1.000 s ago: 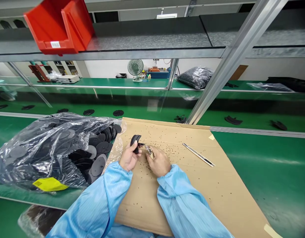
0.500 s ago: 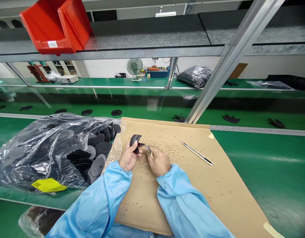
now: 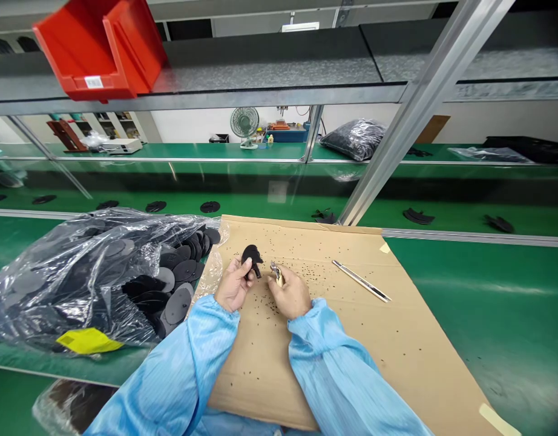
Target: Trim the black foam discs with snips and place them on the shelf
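Black piece pinched between left fingers (tool nearby).

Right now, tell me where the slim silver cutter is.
In the head view, the slim silver cutter lies on the cardboard, right of and apart from the right hand holding the pliers.

The held part is black, the sleeves light blue, the cardboard tan.

A factory workshop is showing: black parts are lining a green belt, and a red bin is sitting above.
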`<state>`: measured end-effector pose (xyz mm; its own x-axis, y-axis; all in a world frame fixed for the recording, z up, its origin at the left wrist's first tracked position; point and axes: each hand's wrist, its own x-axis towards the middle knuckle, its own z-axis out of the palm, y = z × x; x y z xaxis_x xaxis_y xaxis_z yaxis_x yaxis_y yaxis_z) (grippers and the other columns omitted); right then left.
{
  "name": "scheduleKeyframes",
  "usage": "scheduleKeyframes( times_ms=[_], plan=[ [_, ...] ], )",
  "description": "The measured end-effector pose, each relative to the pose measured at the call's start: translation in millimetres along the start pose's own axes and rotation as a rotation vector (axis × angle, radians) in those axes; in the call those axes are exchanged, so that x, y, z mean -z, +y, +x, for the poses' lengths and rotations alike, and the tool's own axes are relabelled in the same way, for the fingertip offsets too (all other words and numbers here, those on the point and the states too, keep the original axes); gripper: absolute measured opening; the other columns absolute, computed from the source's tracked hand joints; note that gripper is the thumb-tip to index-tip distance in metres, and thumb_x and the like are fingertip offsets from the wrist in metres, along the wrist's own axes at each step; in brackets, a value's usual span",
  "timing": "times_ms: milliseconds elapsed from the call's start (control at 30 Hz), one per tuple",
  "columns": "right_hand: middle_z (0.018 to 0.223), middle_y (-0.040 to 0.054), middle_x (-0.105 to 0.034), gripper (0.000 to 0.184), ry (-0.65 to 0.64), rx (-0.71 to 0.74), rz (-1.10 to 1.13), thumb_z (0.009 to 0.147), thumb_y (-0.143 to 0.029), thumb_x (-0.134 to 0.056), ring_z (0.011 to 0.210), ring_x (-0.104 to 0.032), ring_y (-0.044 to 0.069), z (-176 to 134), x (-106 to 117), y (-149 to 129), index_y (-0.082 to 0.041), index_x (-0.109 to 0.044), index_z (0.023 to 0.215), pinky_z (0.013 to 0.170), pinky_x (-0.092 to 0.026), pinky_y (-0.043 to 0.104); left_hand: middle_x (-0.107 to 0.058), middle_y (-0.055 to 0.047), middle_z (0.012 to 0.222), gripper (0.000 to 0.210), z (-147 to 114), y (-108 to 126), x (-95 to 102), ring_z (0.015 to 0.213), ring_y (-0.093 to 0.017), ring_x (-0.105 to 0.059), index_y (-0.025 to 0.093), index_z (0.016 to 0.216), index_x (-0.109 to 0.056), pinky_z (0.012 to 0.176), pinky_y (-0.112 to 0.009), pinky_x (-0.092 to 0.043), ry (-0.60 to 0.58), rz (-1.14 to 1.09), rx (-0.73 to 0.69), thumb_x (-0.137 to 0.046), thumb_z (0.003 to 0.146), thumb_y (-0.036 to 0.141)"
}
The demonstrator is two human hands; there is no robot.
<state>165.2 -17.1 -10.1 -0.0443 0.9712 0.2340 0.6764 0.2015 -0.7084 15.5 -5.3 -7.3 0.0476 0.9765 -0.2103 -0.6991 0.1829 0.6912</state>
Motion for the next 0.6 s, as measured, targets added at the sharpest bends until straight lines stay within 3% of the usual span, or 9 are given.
scheduleKeyframes(
  times_ms=[200, 300, 433, 600],
  plan=[
    [0.097, 0.0039, -0.066, 0.022, 0.001, 0.063, -0.022, 0.079, -0.023, -0.054, 0.088, -0.060, 0.019, -1.0, -0.1, -1.4, -0.022, -0.064, 0.099, 0.076, -0.045, 0.028, -0.064, -0.007, 0.079, 0.024, 0.3, 4.7, -1.5, 0.074, -0.019, -0.063, 0.013, 0.095, -0.054, 0.064, -0.031, -0.053, 0.015, -0.107, 0.040, -0.065, 0.073, 0.012],
    [0.096, 0.0035, -0.066, 0.023, -0.013, 0.075, -0.017, 0.079, -0.022, -0.054, 0.088, -0.060, 0.019, -1.3, -0.6, -1.5, -0.022, -0.064, 0.100, 0.077, -0.044, 0.028, -0.060, -0.003, 0.072, 0.022, 2.5, 4.6, 0.4, 0.064, -0.015, -0.060, 0.014, 0.089, -0.052, 0.057, -0.027, -0.051, 0.033, -0.094, 0.035, -0.066, 0.073, 0.012],
    [0.096, 0.0033, -0.066, 0.023, -0.060, 0.108, -0.012, 0.080, -0.022, -0.055, 0.089, -0.059, 0.019, -2.0, -0.1, -2.5, -0.022, -0.062, 0.102, 0.078, -0.043, 0.028, -0.057, 0.001, 0.072, 0.033, 5.5, 2.4, 2.7, 0.057, -0.009, -0.054, 0.016, 0.088, -0.050, 0.046, -0.019, -0.044, 0.088, -0.073, 0.038, -0.076, 0.067, 0.013],
    [0.087, 0.0018, -0.065, 0.016, -0.115, 0.174, -0.067, 0.081, -0.019, -0.053, 0.085, -0.058, 0.018, -3.8, -0.2, -4.0, -0.022, -0.062, 0.093, 0.075, -0.041, 0.027, -0.057, -0.002, 0.076, 0.026, 5.3, 4.5, 2.8, 0.054, -0.007, -0.050, 0.016, 0.093, -0.051, 0.039, -0.014, -0.033, 0.058, -0.067, 0.112, -0.070, 0.076, 0.019]
  ],
)
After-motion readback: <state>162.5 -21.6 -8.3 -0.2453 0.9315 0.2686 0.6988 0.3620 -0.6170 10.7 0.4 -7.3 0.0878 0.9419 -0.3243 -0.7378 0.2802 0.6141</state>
